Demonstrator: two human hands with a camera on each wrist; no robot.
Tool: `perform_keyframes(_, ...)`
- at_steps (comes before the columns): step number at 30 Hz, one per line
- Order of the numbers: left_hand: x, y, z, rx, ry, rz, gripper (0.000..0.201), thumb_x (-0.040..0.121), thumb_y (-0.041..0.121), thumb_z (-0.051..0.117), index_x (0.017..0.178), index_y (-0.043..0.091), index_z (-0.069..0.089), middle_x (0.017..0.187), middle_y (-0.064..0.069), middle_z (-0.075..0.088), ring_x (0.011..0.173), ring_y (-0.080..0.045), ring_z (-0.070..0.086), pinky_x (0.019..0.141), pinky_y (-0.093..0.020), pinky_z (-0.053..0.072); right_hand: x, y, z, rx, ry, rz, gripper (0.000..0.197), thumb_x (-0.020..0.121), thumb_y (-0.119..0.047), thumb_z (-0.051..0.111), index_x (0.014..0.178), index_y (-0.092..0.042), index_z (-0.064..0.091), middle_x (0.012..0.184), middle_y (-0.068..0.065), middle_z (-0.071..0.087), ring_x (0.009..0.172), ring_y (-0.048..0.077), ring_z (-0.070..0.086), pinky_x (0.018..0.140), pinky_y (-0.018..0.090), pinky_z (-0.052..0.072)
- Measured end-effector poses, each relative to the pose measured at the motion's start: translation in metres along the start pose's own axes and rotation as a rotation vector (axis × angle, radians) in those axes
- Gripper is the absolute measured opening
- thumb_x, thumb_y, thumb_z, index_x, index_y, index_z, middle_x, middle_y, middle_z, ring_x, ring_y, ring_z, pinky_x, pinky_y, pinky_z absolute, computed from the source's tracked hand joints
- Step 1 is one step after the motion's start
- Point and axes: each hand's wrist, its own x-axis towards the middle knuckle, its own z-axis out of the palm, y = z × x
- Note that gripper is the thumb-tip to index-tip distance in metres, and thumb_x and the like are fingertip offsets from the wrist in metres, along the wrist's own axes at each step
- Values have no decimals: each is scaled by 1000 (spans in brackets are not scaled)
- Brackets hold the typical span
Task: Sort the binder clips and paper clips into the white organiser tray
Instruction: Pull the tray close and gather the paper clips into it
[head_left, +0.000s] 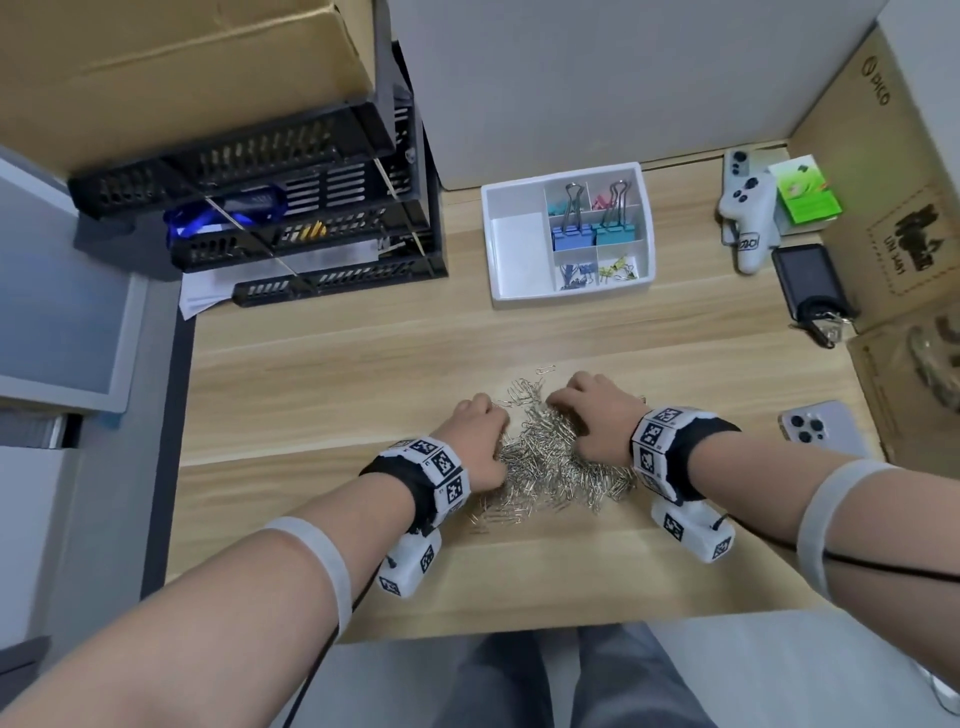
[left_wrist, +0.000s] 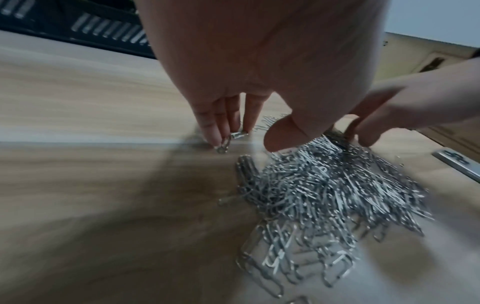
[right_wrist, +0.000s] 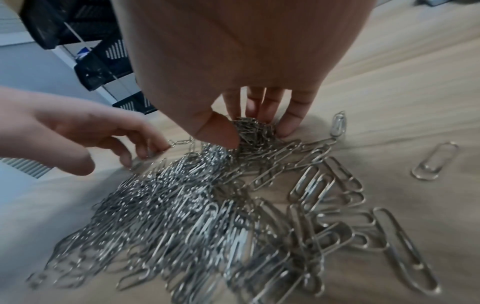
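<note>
A big heap of silver paper clips (head_left: 550, 462) lies on the wooden desk (head_left: 337, 364) near its front edge, between my hands. My right hand (head_left: 563, 415) grips a bunch of the paper clips (right_wrist: 253, 131) between thumb and fingers at the heap's far side. My left hand (head_left: 496, 426) is at the heap's left edge, its bent fingertips (left_wrist: 217, 139) pressing a couple of clips onto the desk and its thumb (left_wrist: 283, 133) held apart. The white organiser tray (head_left: 517, 249) stands at the back. It holds coloured binder clips (head_left: 574, 236) in its right compartments, and its long left compartment is empty.
Black stacked letter trays (head_left: 311, 234) stand at the back left. A white controller (head_left: 748, 218), a green box (head_left: 805, 192), a black device with keys (head_left: 808, 280) and a phone (head_left: 821, 431) lie on the right, by a cardboard wall (head_left: 883, 208). One stray clip (head_left: 545, 370) lies beyond the heap.
</note>
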Motion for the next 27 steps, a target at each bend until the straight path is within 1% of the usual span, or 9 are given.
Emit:
perform_keyframes(3,-1,2,-5,1,0,47,53,79,27,62,130,16,52,120,-2,46,113,-19,45,98,-37,48,-6,3,-3,23,-35,-43,59,78,-25,64,135,-29,50,117,-6,45,108,15,48,90,34,48)
perform_keyframes(5,1,0,-9,-33,65,30,51,80,28,63,129,17,52,118,0,47,112,-18,47,97,-35,49,-7,7,-7,53,56,-33,53,78,-23,63,130,-27,54,112,-6,48,104,15,52,89,34,51)
perform_keyframes(8,10,-3,-18,-95,161,-72,53,75,32,70,122,17,49,115,1,43,111,-18,45,95,-36,49,1,11,-15,58,171,23,55,75,-21,62,130,-22,52,116,-2,47,109,18,48,94,36,49)
perform_keyframes(12,22,2,-23,-85,126,-146,56,70,35,73,117,16,48,116,-4,40,112,-22,39,90,-39,47,25,-6,-23,-15,129,25,66,70,-21,62,133,-20,44,125,3,42,117,23,39,96,42,48)
perform_keyframes(15,27,10,-15,-54,86,-72,69,72,36,69,133,16,44,119,-5,38,115,-25,35,95,-42,45,37,-22,-16,-53,76,-8,67,69,-21,62,133,-19,44,129,5,40,119,25,37,95,43,47)
perform_keyframes(17,28,12,-12,-62,71,-17,70,74,34,67,138,16,44,120,-5,38,117,-25,34,96,-40,43,39,-26,-8,-26,54,-39,62,72,-17,62,132,-18,48,126,5,42,118,24,38,96,40,45)
perform_keyframes(23,19,2,-5,-63,42,101,53,79,29,64,131,22,59,121,-1,46,119,-20,38,101,-37,39,25,-19,-5,97,-11,-51,36,77,-11,58,111,-21,65,95,-8,58,92,18,59,77,29,50)
perform_keyframes(25,14,0,-4,-100,51,120,48,79,29,62,127,23,62,118,0,49,116,-20,43,101,-38,41,18,-11,-8,184,57,-33,34,76,-10,56,106,-22,67,93,-7,64,89,17,62,80,32,54)
perform_keyframes(27,8,-4,-4,-151,94,93,47,80,30,63,126,23,61,115,2,50,111,-17,47,100,-38,45,10,3,-13,240,204,22,31,75,-8,56,103,-20,66,96,-4,63,89,18,61,84,35,54)
